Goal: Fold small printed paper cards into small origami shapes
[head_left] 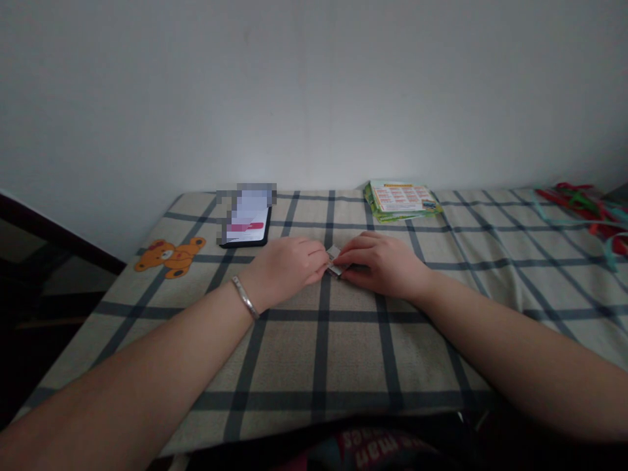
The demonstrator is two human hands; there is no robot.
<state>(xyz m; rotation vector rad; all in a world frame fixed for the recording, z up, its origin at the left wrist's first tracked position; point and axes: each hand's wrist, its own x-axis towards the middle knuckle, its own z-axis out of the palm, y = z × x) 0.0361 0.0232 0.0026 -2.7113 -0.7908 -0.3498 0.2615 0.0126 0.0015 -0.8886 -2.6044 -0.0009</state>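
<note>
Between my two hands, just above or on the tablecloth, is a small folded piece of whitish printed paper (335, 259). My left hand (289, 265), with a silver bangle at the wrist, has its fingers closed on the paper's left side. From the right, my right hand (380, 261) pinches the same piece with thumb and fingertips. Fingers cover much of the paper, so its full shape is hidden.
A checked cloth (289, 353) covers the table. Behind my left hand lies a phone (248, 222) with a lit screen, beside a bear cutout (171, 257). Printed cards (402, 200) are stacked near the wall. Coloured ribbons (583, 203) lie at far right.
</note>
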